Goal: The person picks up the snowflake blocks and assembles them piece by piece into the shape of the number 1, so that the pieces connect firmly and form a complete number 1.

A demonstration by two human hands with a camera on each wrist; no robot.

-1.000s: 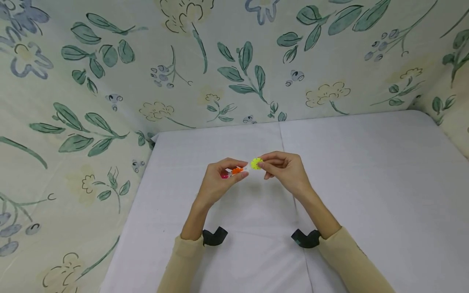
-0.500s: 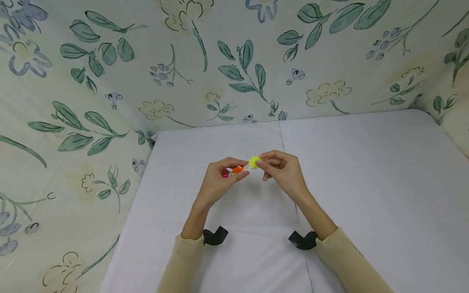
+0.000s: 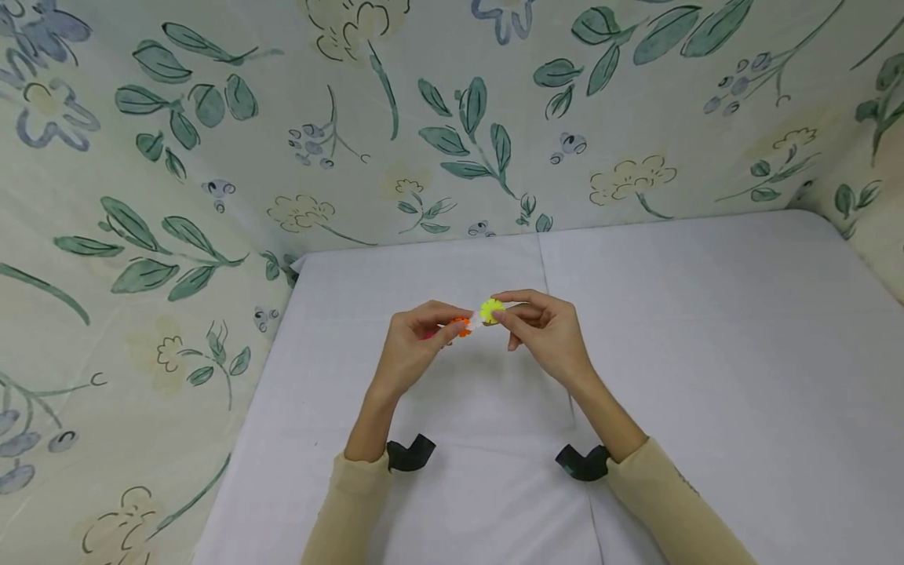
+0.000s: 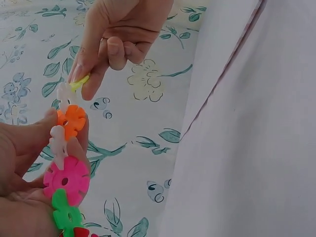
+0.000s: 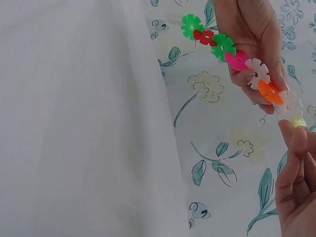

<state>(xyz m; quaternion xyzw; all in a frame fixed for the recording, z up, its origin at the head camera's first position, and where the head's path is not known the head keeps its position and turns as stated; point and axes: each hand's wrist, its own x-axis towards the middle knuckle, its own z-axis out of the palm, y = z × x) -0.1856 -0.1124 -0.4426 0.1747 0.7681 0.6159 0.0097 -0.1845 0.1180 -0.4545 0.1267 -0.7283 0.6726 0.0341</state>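
A chain of interlocking snowflake discs runs along my left hand (image 3: 413, 349), which grips it near the orange disc (image 4: 71, 120) between thumb and fingers. From its far end, as the right wrist view shows, the chain goes green disc (image 5: 191, 25), red disc (image 5: 203, 37), another green, pink disc (image 5: 237, 60), white disc (image 5: 257, 74), orange, and a last white disc (image 5: 291, 104). My right hand (image 3: 547, 333) pinches a yellow disc (image 3: 490, 311) by its edge. That yellow disc meets the slots of the end white disc, edge to edge.
Both hands are raised above a table with a white cloth (image 3: 452, 502), which has a seam line running front to back. Floral fabric (image 3: 395, 157) hangs behind and to the left. Black bands (image 3: 585, 463) stick out from both sleeves.
My right hand has moved slightly left, bringing the yellow disc from beside the white disc up against it. My left thumb has shifted over the orange disc, and the left hand has drawn slightly left.
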